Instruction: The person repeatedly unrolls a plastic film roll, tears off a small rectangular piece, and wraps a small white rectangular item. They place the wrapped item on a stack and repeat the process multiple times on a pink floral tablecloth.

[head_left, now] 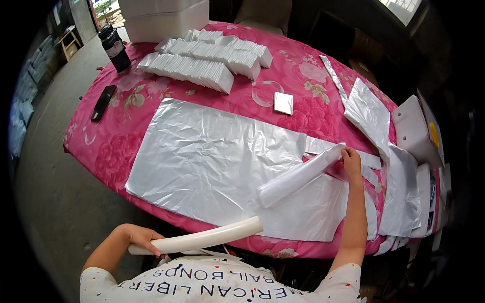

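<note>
A table [117,146] draped in a pink floral cloth dominates the room. Grey floor [43,187] runs along its left side toward a bright opening [107,10] with greenery outside. A small wooden stand [65,49] stands nearby. Beyond the table the room is dim, a pale window [402,9] glowing at upper right.

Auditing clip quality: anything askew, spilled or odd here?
Mildly odd: one small square packet lies alone, apart from the packed rows of white packets. The large silver sheet is visibly creased. I see no spill.
</note>
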Available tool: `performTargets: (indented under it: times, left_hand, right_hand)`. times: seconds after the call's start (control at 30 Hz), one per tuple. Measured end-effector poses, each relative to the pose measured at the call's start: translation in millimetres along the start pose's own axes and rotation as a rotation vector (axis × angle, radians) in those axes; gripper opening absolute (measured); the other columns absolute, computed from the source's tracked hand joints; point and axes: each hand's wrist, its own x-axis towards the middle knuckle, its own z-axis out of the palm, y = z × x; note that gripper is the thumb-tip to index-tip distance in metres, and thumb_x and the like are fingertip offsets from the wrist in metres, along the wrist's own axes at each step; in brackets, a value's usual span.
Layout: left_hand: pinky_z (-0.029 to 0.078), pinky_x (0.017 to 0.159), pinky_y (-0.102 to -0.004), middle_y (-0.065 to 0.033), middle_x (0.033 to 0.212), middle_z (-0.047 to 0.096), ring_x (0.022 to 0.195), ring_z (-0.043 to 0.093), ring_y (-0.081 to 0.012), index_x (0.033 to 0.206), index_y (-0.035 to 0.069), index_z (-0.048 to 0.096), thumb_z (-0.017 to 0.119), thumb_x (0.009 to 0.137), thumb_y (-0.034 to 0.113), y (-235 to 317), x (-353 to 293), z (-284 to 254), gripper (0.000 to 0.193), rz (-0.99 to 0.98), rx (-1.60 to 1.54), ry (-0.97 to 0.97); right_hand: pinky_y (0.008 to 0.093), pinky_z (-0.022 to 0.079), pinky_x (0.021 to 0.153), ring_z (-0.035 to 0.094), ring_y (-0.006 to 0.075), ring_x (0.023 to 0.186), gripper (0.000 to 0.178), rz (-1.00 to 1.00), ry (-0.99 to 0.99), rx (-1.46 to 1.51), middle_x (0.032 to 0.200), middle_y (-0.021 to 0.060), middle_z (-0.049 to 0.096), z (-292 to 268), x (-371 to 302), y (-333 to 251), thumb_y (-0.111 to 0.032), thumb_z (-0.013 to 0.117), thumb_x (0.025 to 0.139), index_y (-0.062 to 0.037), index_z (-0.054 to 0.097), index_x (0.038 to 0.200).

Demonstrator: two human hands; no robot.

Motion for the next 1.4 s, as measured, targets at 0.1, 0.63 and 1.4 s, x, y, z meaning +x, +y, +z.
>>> performTargets:
  times: [0.1, 0.63, 1.4]
  left_hand:
    - [0.045, 0.082, -0.0283, -0.0077, 0.102, 0.063, 0.094, 0.057, -0.0140, 0.116, 0.000, 0.054, 0.073, 0.078, 0.022, 73, 2, 0, 0.048, 0.065, 0.306, 0.078]
    - [0.031, 0.103, -0.0405, -0.0180, 0.133, 0.040, 0.125, 0.038, -0.0301, 0.128, -0.004, 0.040, 0.053, 0.083, 0.042, 160, 140, 29, 0.066, 0.886, 1.568, 0.562]
    - [0.012, 0.112, -0.0410, -0.0170, 0.149, 0.017, 0.139, 0.013, -0.0269, 0.139, -0.004, 0.023, 0.048, 0.083, 0.053, 137, 143, 52, 0.085, 0.778, 1.507, 0.486]
  right_hand:
    - [0.0212, 0.043, 0.052, 0.050, 0.0071, 0.058, 0.015, -0.032, -0.104, 0.095, 0.070, -0.0001, 0.056, 33, -3, -26, -0.013, 0.053, 0.089, 0.0008, 0.060, 0.091]
    - [0.0274, 0.043, 0.056, 0.054, 0.0118, 0.060, 0.018, -0.125, -0.500, -0.084, 0.068, 0.0045, 0.058, 133, 6, -93, -0.015, 0.055, 0.087, 0.0016, 0.059, 0.093]
    - [0.0366, 0.044, 0.085, 0.054, 0.0305, 0.097, 0.048, -0.425, 0.067, -0.508, 0.107, 0.0131, 0.059, 48, -105, -51, -0.006, 0.063, 0.077, -0.0106, 0.054, 0.124]
